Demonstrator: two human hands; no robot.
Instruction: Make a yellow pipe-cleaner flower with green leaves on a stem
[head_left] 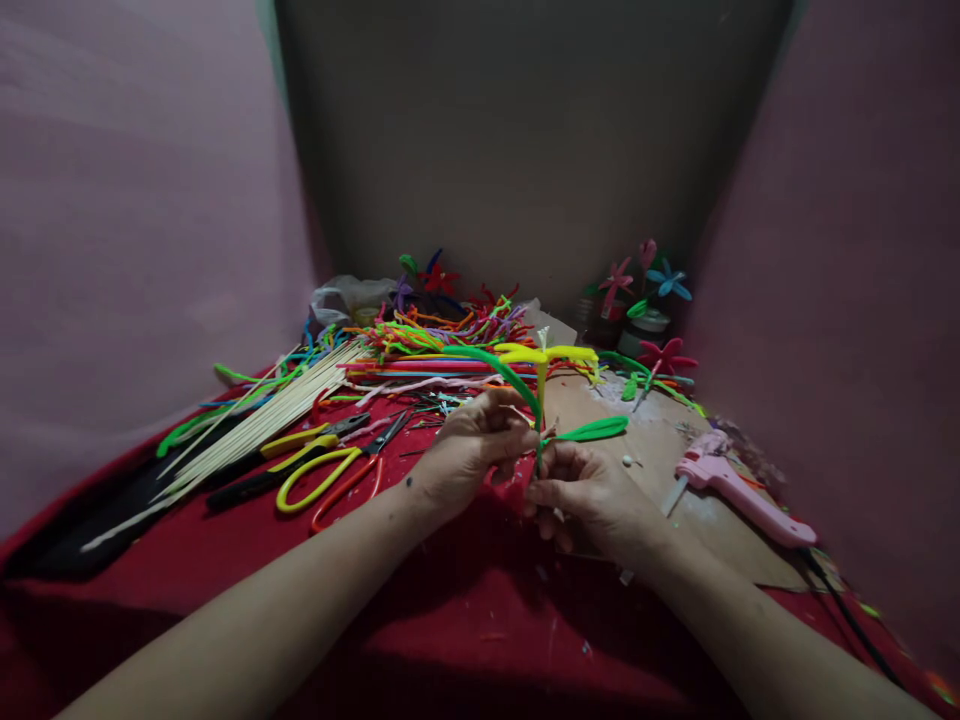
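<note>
Between my hands stands a pipe-cleaner flower (541, 375), upright, with yellow petals spread at the top around a pale centre. Two green leaves branch from its stem: one leaf (504, 365) arches up to the left, the other leaf (596, 430) points right. My left hand (480, 440) is closed, thumb and fingers pinching the stem beside the left leaf's base. Lower down, my right hand (577, 492) grips the stem below the right leaf, its fingers curled round. The stem's lower end is hidden by the fingers.
Scissors (341, 480), pliers (300, 450) and bamboo sticks (262, 420) lie at left on the red cloth (420, 620). Behind are heaped pipe cleaners (457, 330). At right, a pink glue gun (742, 490) rests on cardboard (637, 480); finished flowers (667, 280) stand behind.
</note>
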